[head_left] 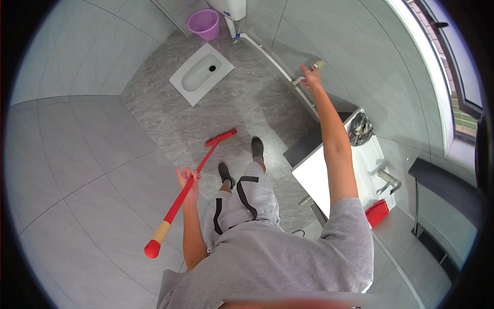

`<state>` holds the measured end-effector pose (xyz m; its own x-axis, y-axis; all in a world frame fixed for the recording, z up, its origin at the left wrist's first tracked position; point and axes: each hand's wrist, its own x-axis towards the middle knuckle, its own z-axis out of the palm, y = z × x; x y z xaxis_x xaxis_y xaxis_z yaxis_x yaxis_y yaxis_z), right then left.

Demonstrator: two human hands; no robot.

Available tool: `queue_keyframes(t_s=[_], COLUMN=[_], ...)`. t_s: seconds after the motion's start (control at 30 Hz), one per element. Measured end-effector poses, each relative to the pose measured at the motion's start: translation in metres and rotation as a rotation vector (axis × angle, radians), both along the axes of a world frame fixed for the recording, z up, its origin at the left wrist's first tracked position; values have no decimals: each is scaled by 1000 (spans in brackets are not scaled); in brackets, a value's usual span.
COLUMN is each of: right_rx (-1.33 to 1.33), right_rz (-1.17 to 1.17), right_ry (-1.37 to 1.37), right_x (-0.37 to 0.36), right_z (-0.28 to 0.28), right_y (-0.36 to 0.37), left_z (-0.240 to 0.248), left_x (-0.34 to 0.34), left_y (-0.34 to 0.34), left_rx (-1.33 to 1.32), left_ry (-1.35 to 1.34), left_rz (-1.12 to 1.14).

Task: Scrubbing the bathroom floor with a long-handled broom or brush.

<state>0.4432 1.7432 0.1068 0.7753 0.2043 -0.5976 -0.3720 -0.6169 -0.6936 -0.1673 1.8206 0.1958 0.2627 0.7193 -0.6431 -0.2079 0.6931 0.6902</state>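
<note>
In my left hand (189, 180) is the red handle of a long floor brush (180, 200); its fingers are partly wrapped round the shaft. The narrow red head rests on the floor ahead of my feet, its underside hidden. The handle's yellow and red end sticks out towards the lower left. My right arm is stretched out to the right-hand wall. There my right hand (311, 78) is bent round a small fitting by a white pipe (272, 61), beside a pale beige piece (320, 65). What its fingers grip is too small to make out.
A white squat toilet (201, 73) is set in the grey floor, with a purple bucket (204, 24) behind it. To my right stands a white washbasin (368, 170) with a metal tap (388, 181), a black plastic bag (361, 129) and a red cloth (377, 213). A window (458, 62) stands open.
</note>
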Motion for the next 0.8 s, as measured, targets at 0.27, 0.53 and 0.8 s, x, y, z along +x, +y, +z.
queue_keyframes(t_s=[0.27, 0.53, 0.8], right_rx=[-393, -630, 335], right_rz=[508, 680, 602], right_ry=[-363, -442, -145], right_x=[66, 40, -196], right_z=[-44, 44, 195], right_y=[-23, -16, -32], left_z=[15, 9, -28], left_x=[85, 144, 210], left_y=[-6, 12, -2], left_rx=[-13, -85, 66], left_ry=[39, -87, -47], left_rz=[-290, -437, -590])
